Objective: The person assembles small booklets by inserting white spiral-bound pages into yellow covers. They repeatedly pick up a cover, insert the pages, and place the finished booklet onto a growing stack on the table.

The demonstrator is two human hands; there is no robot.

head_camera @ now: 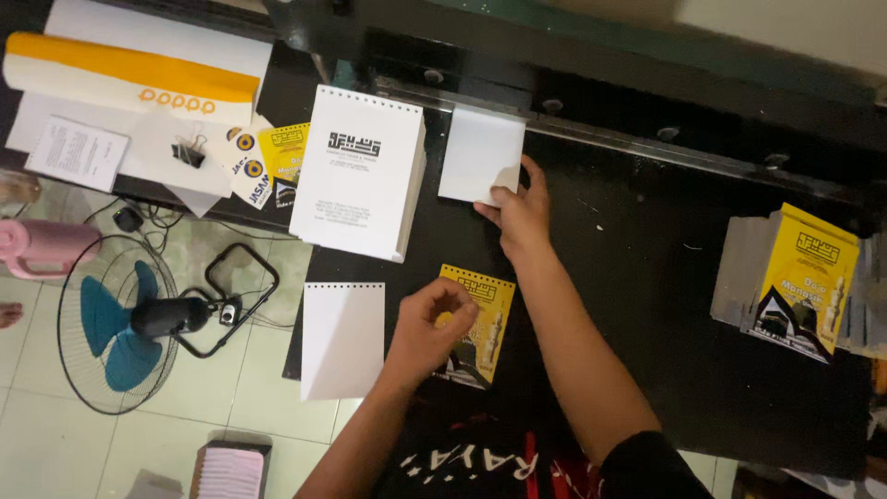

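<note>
We judge white sheet stack (478,152) light, floppy; right hand (519,214) pinches its corner; left hand (432,325) curled, pressing yellow cover (487,325).

Right hand (519,211) pinches the lower corner of a white paper stack (479,152) on the black table (647,277). Left hand (432,325), fingers curled, rests on a yellow punched cover (482,319). A white punched sheet (343,337) lies just left.
</note>
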